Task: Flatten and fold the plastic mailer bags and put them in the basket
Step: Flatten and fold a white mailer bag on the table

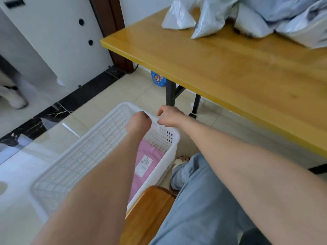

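A white plastic basket (99,147) stands on the floor to my left. A flattened pink mailer bag (154,151) with a white shipping label lies inside it. My left hand (139,120) is at the basket's far rim, its fingers curled down over the edge and hidden from me. My right hand (168,115) grips the same rim just to the right, thumb and fingers pinching it. Several crumpled grey-white mailer bags (212,20) are piled at the far right of the wooden table (230,76).
I sit on a wooden chair (150,209), and my sandalled foot (180,161) is beside the basket. The black table legs (170,92) stand just beyond my hands. A blue object (158,79) lies under the table. A white cabinet (62,41) stands at the left.
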Tool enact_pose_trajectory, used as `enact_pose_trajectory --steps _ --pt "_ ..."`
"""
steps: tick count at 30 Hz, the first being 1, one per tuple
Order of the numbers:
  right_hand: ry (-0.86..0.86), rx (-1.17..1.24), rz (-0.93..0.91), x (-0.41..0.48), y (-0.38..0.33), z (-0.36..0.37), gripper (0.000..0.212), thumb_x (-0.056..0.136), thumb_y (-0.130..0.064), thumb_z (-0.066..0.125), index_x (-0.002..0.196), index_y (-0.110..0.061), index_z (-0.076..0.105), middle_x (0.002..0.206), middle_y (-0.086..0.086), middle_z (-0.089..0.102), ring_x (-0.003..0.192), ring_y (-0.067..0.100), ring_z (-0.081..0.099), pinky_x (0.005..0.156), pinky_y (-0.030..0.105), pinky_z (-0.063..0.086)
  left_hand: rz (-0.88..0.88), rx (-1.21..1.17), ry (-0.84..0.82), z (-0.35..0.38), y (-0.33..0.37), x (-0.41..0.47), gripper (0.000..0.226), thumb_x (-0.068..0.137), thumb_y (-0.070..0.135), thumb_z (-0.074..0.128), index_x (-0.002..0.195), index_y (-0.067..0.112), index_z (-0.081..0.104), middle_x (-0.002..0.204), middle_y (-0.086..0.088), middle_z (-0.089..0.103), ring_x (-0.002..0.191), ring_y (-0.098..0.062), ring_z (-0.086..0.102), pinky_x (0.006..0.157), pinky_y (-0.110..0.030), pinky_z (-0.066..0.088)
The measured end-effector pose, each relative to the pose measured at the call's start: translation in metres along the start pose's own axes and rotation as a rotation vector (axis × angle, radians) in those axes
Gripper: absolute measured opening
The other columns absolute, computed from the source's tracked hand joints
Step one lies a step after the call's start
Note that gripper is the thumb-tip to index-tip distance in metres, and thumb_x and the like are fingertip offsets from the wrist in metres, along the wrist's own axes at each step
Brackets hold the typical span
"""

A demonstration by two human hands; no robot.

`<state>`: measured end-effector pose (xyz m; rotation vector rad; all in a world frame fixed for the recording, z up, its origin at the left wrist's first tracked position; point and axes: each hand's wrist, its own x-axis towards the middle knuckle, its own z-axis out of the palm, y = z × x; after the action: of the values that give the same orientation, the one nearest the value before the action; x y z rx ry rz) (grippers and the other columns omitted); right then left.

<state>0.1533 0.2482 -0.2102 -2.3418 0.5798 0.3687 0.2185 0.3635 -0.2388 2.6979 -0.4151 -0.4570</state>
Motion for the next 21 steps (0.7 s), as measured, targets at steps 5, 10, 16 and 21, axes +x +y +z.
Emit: enact_pose_trajectory --steps 5,10,16,21 --pt "-0.061 0.036 -0.113 -0.046 -0.028 -0.035 0.031 0.089 -0.015 0.056 0.121 -0.015 0.053 0.094 0.003 0.061 0.088 0.019 0.068 0.085 0.036 0.054 -0.009 -0.013 0.175 -0.058 0.028 -0.023 0.027 0.091 0.014 0.041 0.104 0.015 0.065 0.102 -0.006 0.065 0.088 -0.027 0.061 0.068 -0.031 0.047" --pt "-0.127 0.075 -0.144 -0.087 -0.042 -0.080 0.017 0.092 -0.018 0.058 0.109 -0.017 0.055 0.089 0.003 0.064 0.078 0.015 0.065 0.079 0.031 0.053 0.102 -0.038 0.347 -0.106 0.070 -0.046 0.028 0.086 0.011 0.043 0.089 0.021 0.069 0.093 -0.004 0.068 0.085 -0.028 0.063 0.065 -0.029 0.045" --pt "-0.107 0.188 -0.091 -0.139 -0.036 -0.151 0.002 0.093 -0.014 0.058 0.094 -0.013 0.059 0.091 0.009 0.064 0.078 0.016 0.063 0.071 0.026 0.053 0.285 -0.031 0.443 -0.142 0.143 -0.070 0.030 0.085 0.013 0.040 0.088 0.023 0.068 0.090 -0.004 0.068 0.082 -0.028 0.062 0.067 -0.031 0.047" --pt "0.189 0.217 -0.043 -0.175 0.000 -0.214 0.012 0.092 -0.013 0.057 0.103 -0.011 0.062 0.092 0.007 0.066 0.076 0.017 0.066 0.064 0.025 0.049 0.454 0.030 0.420 -0.144 0.218 -0.085 0.032 0.092 0.016 0.036 0.104 0.022 0.066 0.101 -0.004 0.066 0.090 -0.027 0.061 0.067 -0.030 0.042"
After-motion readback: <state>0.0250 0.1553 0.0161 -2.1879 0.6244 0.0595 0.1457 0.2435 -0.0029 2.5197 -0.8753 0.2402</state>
